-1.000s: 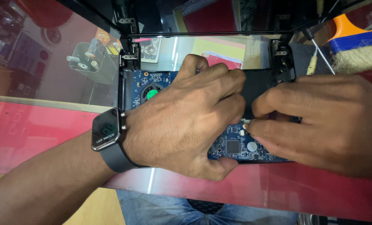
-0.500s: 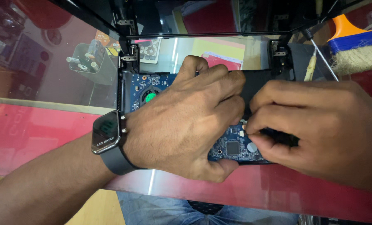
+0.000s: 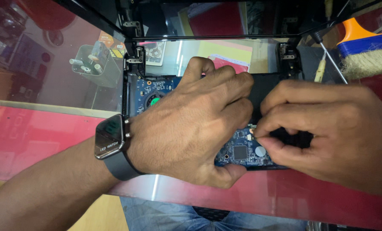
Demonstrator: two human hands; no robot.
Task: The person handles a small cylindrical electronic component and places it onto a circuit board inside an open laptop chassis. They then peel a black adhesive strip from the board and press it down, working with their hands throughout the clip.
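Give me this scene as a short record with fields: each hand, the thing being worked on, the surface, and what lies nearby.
left hand: lies over the blue circuit board, covering much of it; dark smartwatch on the wrist
right hand: fingertips pinched together at a small part on the board; what they pinch cannot be made out
worked item: opened laptop base, hinges at the far corners
surface: glossy red glass counter
nearby: brush with orange and blue handle, screwdriver
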